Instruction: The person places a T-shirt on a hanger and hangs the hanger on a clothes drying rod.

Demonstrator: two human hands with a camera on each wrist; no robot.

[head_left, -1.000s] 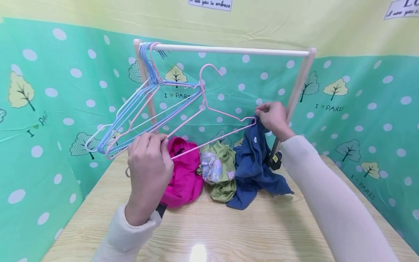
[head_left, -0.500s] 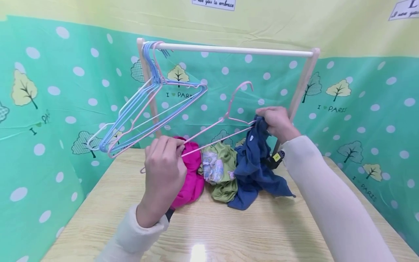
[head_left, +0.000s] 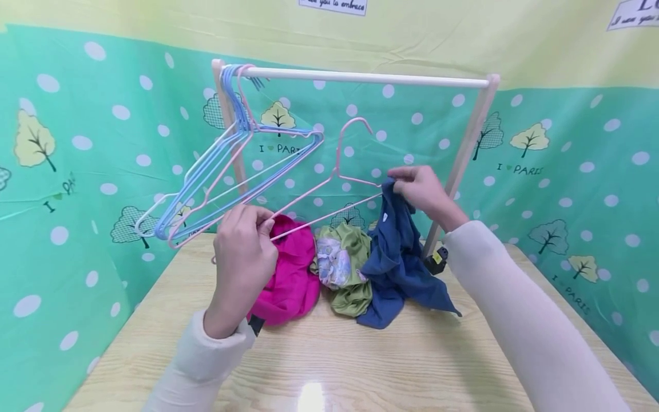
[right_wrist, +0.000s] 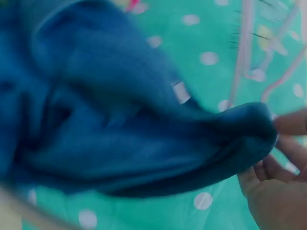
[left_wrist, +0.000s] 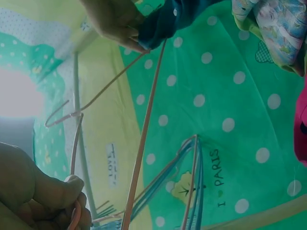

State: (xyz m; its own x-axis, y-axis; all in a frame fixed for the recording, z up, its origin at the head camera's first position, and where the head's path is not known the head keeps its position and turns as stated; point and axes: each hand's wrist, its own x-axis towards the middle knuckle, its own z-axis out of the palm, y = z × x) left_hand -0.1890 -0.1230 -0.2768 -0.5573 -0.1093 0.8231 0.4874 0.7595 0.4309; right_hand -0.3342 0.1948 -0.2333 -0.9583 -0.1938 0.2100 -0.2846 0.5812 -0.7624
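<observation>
In the head view my left hand (head_left: 242,252) grips one end of a pink wire hanger (head_left: 337,171), whose hook points up. The hanger's far end disappears at the top edge of a dark blue garment (head_left: 393,252). There my right hand (head_left: 424,189) pinches the cloth; the garment droops below it to the table. The left wrist view shows the thumb and curled fingers (left_wrist: 72,187) around the pink wire. Up close in the right wrist view, the blue cloth (right_wrist: 144,124) is blurred, with fingers around its gathered tip and a small white tag on it.
A wooden rack with a white rail (head_left: 360,77) stands behind. Several blue, pink and white hangers (head_left: 242,134) crowd its left end. On the wooden table (head_left: 360,366) lie a magenta garment (head_left: 288,280) and a green garment (head_left: 350,286) with a pastel patch. Patterned cloth surrounds everything.
The hanger's far end, visible in front of the blue garment a second ago, is now hidden at its edge. The hanger dipped right, then came back left and upright; the right hand shifted left.
</observation>
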